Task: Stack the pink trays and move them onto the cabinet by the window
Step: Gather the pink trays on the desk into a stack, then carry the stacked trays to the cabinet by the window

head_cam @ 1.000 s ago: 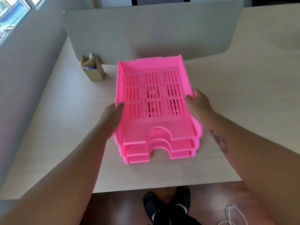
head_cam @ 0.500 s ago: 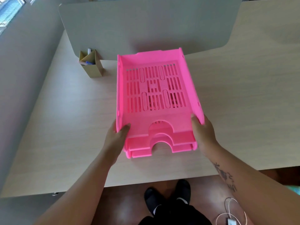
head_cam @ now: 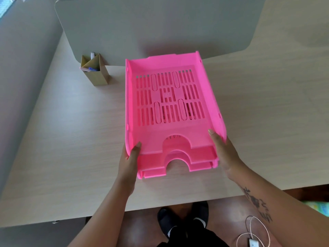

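At the desk's (head_cam: pixel 62 139) near edge, the left hand (head_cam: pixel 128 162) and right hand (head_cam: pixel 224 152) each curl around a front corner of the stacked pink trays (head_cam: pixel 169 104). Lift level, squeezing evenly, so the nested layers don't slide apart toward the far divider panel (head_cam: pixel 160 27).

Arms: bare, no sleeves
Right forearm (head_cam: pixel 256 202): dark tattoo
Feet: black shoes (head_cam: pixel 183 216), white socks
Legs: dark garment

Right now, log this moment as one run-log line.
stage: trays stacked, on desk | left hand: gripping pink trays front-left | right hand: gripping front-right | next: likely lift
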Available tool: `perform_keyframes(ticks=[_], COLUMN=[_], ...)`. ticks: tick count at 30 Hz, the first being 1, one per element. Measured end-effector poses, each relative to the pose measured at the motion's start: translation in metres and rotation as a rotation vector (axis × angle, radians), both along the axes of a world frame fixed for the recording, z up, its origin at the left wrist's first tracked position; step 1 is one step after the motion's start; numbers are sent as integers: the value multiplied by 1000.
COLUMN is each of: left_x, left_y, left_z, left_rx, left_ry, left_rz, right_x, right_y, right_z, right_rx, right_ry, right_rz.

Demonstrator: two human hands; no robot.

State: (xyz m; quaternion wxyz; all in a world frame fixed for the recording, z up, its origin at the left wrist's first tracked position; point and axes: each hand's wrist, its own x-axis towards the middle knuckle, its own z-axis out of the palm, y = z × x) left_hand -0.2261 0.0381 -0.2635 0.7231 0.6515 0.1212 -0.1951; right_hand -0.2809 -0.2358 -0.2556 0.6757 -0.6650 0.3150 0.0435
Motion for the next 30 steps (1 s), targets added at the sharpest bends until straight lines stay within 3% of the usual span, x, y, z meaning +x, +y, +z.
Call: perform_keyframes(ticks=[3,15,22,30], left_x=[4,6,10,20], left_y=[-1,-2,-9,-17], left_z=[-1,-8,31,91], left_rx=[-17,-62,-104,-104], left_ry=[31,169,97,-23], left_rz=[-26,-3,4,124], right_x=[7,12,22,64], right_y=[-3,-3,-4,-11], right_z=[2,-5,40,89], right_rx=[-13,143,142,166], right_ry=[-47,59,5,-132], right_rz=[-18,-23,-46,113])
